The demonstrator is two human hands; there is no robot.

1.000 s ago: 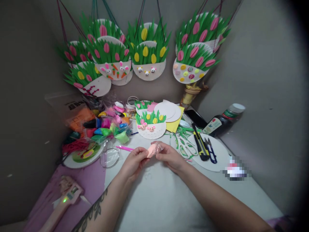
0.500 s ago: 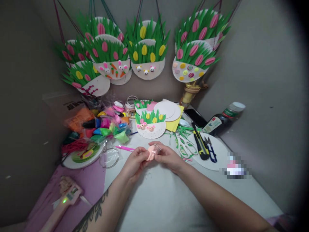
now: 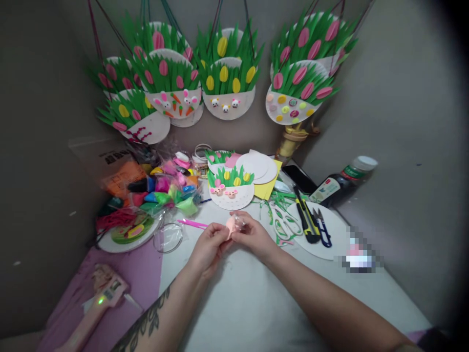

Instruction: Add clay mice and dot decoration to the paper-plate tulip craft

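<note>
Over the white table, both hands meet around a small clear bag of pale pink modelling clay (image 3: 230,227). My left hand (image 3: 211,243) pinches the clay side of it between thumb and fingers. From the other side my right hand (image 3: 254,238) is closed on the crinkled plastic part of the bag. Just beyond the hands stands a paper-plate basket (image 3: 232,198) with green paper grass, yellow and pink paper tulips and two pink animal faces. A pink plastic tool (image 3: 193,224) lies to the left of the hands.
Colourful clay bags (image 3: 164,188) are heaped at the left. A glue gun (image 3: 106,293) with a green light rests on the purple mat (image 3: 142,274). White scissors (image 3: 284,221), a utility knife (image 3: 307,220), thread snips (image 3: 322,229) and a dark bottle (image 3: 340,181) are on the right. Finished baskets (image 3: 229,105) hang behind.
The view has shifted slightly, so the scene sits a little further right. Both hands still hold the clay bag, with the fingers slightly repositioned and less of the clay showing.
</note>
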